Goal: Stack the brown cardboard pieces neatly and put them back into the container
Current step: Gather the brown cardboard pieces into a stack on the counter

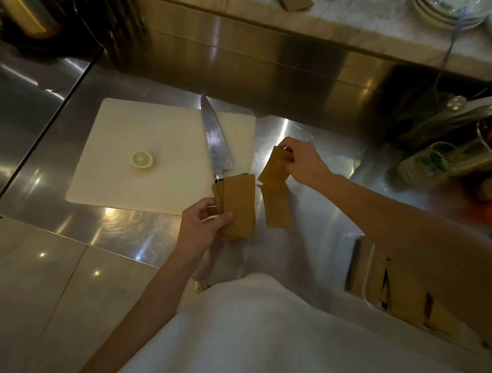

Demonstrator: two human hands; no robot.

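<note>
On the brushed stainless-steel counter [323, 211], just off the near right corner of the white plastic cutting board [154, 150], the left hand [201, 227] is closed round a fanned stack of brown cardboard pieces [238, 206], long axis running from near edge to far edge. The right hand [302, 162] pinches a tilted brown cardboard strip [272, 171] by its far end; another flat brown strip [277, 210] lies beneath, lengthwise too. Risks, as I judge them: the uneven stack could slip apart, or nudge the steel chef's knife [217, 142], whose handle sits touching or under its far end. The steel container [365, 268] waits at the counter's near right edge.
</note>
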